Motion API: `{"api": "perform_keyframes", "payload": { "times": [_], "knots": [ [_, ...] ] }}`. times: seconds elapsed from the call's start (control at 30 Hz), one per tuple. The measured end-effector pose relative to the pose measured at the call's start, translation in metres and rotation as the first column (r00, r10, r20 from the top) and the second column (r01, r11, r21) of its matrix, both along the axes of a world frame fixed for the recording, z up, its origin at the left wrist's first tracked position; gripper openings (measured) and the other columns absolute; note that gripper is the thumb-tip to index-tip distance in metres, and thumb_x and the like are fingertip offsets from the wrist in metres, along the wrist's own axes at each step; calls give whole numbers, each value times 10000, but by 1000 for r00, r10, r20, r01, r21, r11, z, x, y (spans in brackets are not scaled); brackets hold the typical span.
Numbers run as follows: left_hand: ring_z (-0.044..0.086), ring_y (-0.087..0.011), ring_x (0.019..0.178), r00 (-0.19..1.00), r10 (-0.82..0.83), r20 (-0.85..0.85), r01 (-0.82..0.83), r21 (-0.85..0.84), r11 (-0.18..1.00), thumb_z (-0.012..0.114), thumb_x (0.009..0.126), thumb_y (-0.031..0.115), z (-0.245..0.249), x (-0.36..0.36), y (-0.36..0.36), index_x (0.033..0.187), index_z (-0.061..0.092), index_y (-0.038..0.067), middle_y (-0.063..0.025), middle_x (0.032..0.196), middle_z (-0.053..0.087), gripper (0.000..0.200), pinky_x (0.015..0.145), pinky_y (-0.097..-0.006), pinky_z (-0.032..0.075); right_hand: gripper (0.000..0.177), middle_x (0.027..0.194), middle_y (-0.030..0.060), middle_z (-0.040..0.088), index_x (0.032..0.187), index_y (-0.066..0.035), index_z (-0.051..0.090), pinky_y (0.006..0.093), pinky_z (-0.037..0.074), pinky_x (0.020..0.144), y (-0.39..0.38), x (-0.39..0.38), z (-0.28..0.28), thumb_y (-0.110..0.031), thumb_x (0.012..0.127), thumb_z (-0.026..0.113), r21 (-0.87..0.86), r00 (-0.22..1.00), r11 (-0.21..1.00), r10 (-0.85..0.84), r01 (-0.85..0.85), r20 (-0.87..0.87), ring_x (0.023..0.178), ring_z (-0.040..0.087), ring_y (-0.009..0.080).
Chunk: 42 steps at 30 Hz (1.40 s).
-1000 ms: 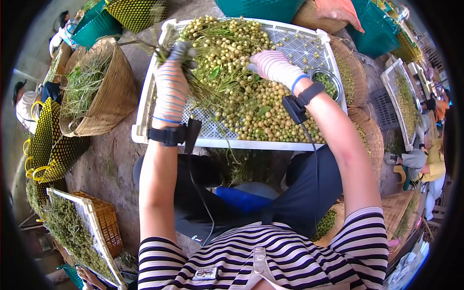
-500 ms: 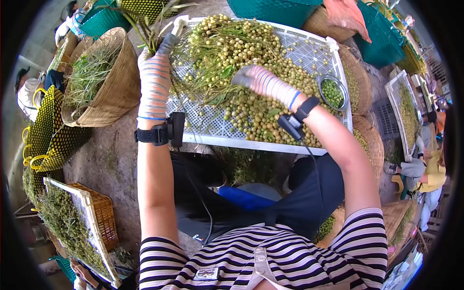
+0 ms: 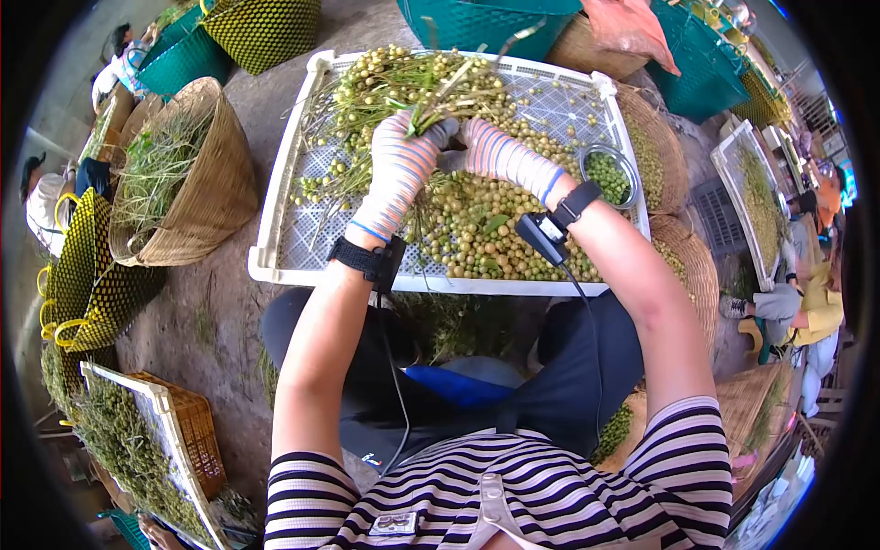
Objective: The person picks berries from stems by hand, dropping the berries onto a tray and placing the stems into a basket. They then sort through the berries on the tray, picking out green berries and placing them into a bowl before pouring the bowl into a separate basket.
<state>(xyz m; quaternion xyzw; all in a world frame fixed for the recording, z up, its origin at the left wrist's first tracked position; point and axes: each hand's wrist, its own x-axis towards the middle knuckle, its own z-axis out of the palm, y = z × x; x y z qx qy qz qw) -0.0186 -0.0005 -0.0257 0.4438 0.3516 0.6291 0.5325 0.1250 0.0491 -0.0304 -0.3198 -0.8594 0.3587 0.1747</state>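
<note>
My left hand, in a striped glove with grey fingertips, is closed around a bunch of stems over a white mesh tray. The stems stick up and to the right out of its grip. Against its fingertips, my right hand, gloved alike, has its fingers bent together; what they pinch is hidden. Small round yellow-green fruits lie loose beneath my hands. Behind them are fruits still on their twigs. A round bowl of greener fruits sits at the tray's right side.
Left of the tray stands a wicker basket of stems, beside black-and-yellow woven baskets. Teal baskets line the back. More wicker baskets flank the right side. Another person sits at the far right.
My left hand has swung right and down with the stems, from the tray's left edge to the middle, meeting my right hand. The tray's left part is now uncovered.
</note>
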Motion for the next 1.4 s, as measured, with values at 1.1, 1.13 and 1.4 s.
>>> {"api": "perform_keyframes", "payload": {
  "times": [1.1,1.13,1.4],
  "knots": [
    [594,-182,569,974,215,71,-213,-32,976,668,757,49,-4,18,15,829,641,4,-79,686,636,89,546,-304,499,270,996,171,621,980,-72,599,436,470,785,15,66,-7,-272,871,454,403,798,882,-420,246,432,931,592,340],
    [592,-182,555,971,237,44,-235,-40,971,658,763,44,-3,17,14,826,633,0,-84,677,632,80,533,-300,493,278,979,178,624,959,-65,606,439,468,790,15,67,-11,-278,873,450,518,853,832,-407,199,327,929,594,339],
    [570,-144,529,955,235,180,-194,-218,957,680,778,158,-3,-23,23,785,624,44,-47,650,627,127,523,-258,438,518,1147,162,560,1245,-134,475,410,415,915,24,87,-16,-250,779,668,362,908,911,-310,198,283,1060,539,308]
  ]
}}
